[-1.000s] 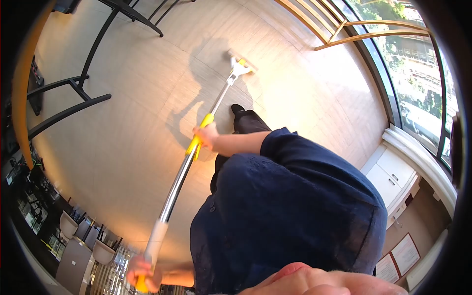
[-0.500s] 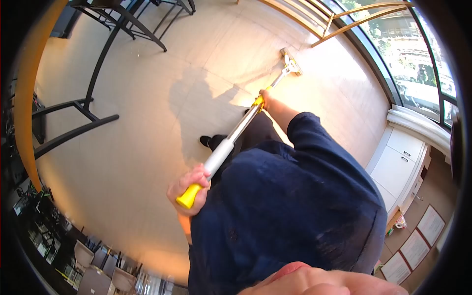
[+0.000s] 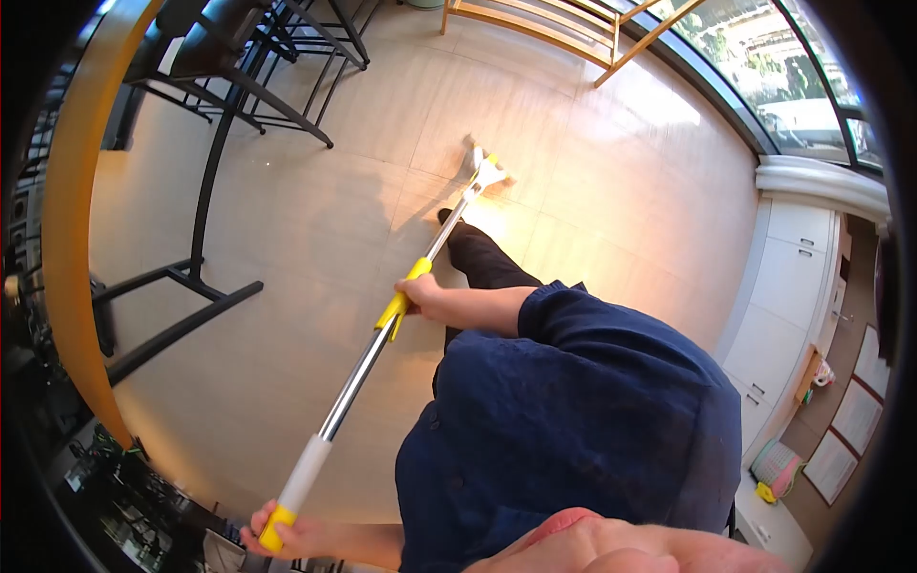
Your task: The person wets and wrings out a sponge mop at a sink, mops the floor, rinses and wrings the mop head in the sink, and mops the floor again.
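Observation:
My left hand (image 3: 304,538) grips the yellow end of a long mop pole (image 3: 353,387) at the lower left. Farther up the pole, my right hand (image 3: 421,293) is wrapped round a yellow sleeve on the metal tube. The pole slants up and to the right to a white and yellow mop head (image 3: 489,172), slightly blurred, on the pale tiled floor (image 3: 315,248). A dark shoe (image 3: 445,216) shows just below the mop head, beside the pole.
A wooden rack (image 3: 535,26) stands at the top, near a large window (image 3: 798,100). Black chairs (image 3: 287,105) and a wood-edged table (image 3: 76,220) with black legs are on the left. White cabinets (image 3: 778,277) line the right side.
Since half a second ago, the mop head has moved left and slightly closer. My left hand has swung down and left, and my right hand has come back down and left. The view has shifted.

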The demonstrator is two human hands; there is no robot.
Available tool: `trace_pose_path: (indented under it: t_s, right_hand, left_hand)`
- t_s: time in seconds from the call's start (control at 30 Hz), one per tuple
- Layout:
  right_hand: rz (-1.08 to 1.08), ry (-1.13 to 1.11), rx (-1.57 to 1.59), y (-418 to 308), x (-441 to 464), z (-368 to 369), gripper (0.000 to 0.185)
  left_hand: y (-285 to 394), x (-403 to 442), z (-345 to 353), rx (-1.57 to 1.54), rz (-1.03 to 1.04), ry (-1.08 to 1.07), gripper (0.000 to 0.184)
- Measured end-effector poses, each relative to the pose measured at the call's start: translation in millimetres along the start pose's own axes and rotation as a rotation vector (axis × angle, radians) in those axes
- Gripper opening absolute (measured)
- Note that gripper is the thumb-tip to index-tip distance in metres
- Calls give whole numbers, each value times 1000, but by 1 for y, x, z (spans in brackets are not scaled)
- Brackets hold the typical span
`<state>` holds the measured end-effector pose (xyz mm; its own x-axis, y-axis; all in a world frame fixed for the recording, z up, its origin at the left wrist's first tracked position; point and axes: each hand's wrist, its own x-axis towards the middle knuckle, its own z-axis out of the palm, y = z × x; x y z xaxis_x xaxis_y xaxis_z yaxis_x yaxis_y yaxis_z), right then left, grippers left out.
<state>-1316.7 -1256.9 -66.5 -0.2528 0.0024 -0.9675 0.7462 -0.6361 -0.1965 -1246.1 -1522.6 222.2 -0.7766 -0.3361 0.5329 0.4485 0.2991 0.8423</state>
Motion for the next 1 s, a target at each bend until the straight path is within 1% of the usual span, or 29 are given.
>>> trace_pose_path:
  t_s: [0.03, 0.07, 0.1, 0.13, 0.17, 0.2, 0.23, 0.27, 0.3, 0.33, 0.4, 0.47, 0.5, 0.53, 0.57, 0.6, 0.63, 0.67, 0.7, 0.73, 0.77, 0.8, 0.83, 0.87, 0.93, 0.97, 1.0]
  right_hand:
    - [-55, 14, 55, -19, 8, -4, 38]
    - [-97, 146, 62, -35, 27, -8, 35]
    - [-137, 321, -8, -59, 43, -15, 39]
    - [-223, 369, -54, -76, 72, -35, 38]
    - [-339, 526, -64, -89, 107, -52, 34]
    - [-245, 580, -91, -104, 164, -78, 29]
    - [-343, 577, 65, -149, 112, -86, 22]
    - [-413, 735, 97, -162, 183, -117, 17]
    - [-427, 615, 75, -191, 185, -143, 21]
    - [-445, 615, 11, -213, 213, -173, 26]
    - [-343, 523, 181, -248, 236, -208, 24]
    - [-354, 576, 214, -255, 217, -208, 21]
    - [-298, 523, 137, -245, 215, -204, 20]
    - [-306, 569, 94, -230, 201, -182, 19]
    - [-263, 547, 177, -197, 218, -163, 20]
    - [-370, 701, -89, -166, 193, -127, 23]
    - [-233, 639, -59, -133, 183, -92, 33]
    - [-224, 606, -301, -104, 162, -61, 45]
    - [-155, 527, -341, -85, 125, -28, 52]
    - [-62, 442, -423, -51, 117, -8, 51]
    - [24, 291, -477, -19, 114, 2, 53]
    - [318, 97, -430, -28, 85, 8, 56]
    - [358, 17, -406, -45, 56, 13, 57]
    - [302, -13, -483, -53, 49, 15, 57]
    - [41, 62, -662, -55, 82, 17, 57]
    - [-28, 110, -663, -70, 98, 17, 58]
    - [-142, 125, -672, -93, 112, 17, 56]
  left_hand:
    - [-14, -3, 10, 207, -50, -52, 37]
    - [-25, -9, 22, 414, -98, -99, 31]
    - [-32, -11, 42, 506, -193, -236, 24]
    - [-41, -10, 67, 598, -280, -384, 17]
    - [-56, -13, 89, 594, -365, -525, 12]
    - [-71, -19, 114, 588, -454, -654, 11]
    - [-79, -24, 148, 535, -652, -654, 11]
    - [-89, -29, 182, 481, -850, -648, 12]
    - [-106, -36, 206, 512, -800, -739, 13]
    - [-121, -42, 228, 543, -749, -827, 13]
    - [-113, -35, 293, 515, -629, -990, 22]
    - [-114, -37, 317, 464, -529, -1061, 34]
    - [-113, -32, 312, 484, -515, -1123, 45]
    - [-117, -30, 291, 496, -654, -1077, 43]
    - [-124, -29, 260, 504, -793, -1025, 42]
    - [-130, -24, 220, 560, -715, -1016, 37]
    - [-130, -14, 179, 617, -641, -1007, 32]
    - [-107, 7, 159, 844, -793, -1017, 24]
    - [-86, 24, 135, 1115, -856, -1134, 29]
    - [-66, 36, 133, 1354, -992, -1384, 31]
    - [-52, 43, 129, 1588, -1126, -1636, 34]
    - [-45, 21, 77, 1357, -1104, -1507, 35]
    - [-48, -8, 34, 1131, -1065, -1373, 36]
    - [-60, -22, 38, 1129, -1060, -1364, 36]
    - [-71, -46, 56, 1076, -1190, -1271, 36]
    - [-79, -59, 74, 1042, -1256, -1219, 36]
    - [-91, -71, 98, 1002, -1318, -1168, 36]
